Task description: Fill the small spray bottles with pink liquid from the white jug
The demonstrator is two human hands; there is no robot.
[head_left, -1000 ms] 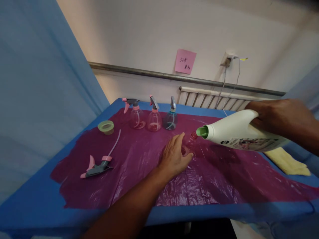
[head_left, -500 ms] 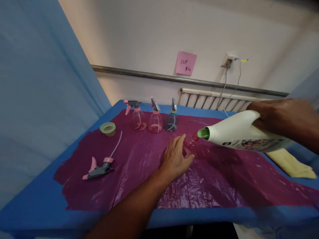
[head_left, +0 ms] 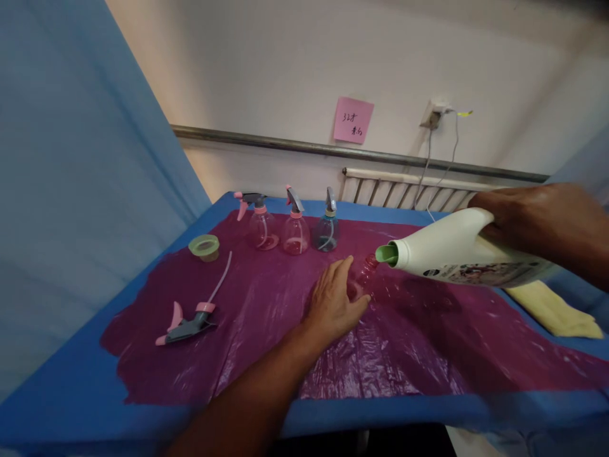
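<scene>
My right hand [head_left: 542, 222] grips the handle of a large cream detergent jug [head_left: 442, 247], tipped onto its side. Its green spout [head_left: 387, 254] sits right at the neck of a clear, open spray bottle [head_left: 369, 266]. Around the body of that bottle curve the fingers and thumb of my left hand [head_left: 335, 295], which hide much of it. Whether liquid is flowing I cannot make out. A loose pink and grey spray head [head_left: 193, 325] with its tube lies on the purple plastic sheet [head_left: 257, 330] to the left.
Three spray bottles with heads on, two pink [head_left: 263, 231] [head_left: 295, 236] and one blue [head_left: 327, 233], stand at the back. A small green-lidded tub [head_left: 204, 247] is at the left, a folded yellow cloth [head_left: 554, 311] at the right. Behind run a metal rail [head_left: 285, 145] and a radiator [head_left: 404, 190].
Almost nothing differs. The whole view has shifted very slightly, while both hands, the jug and the bottle keep about the same places.
</scene>
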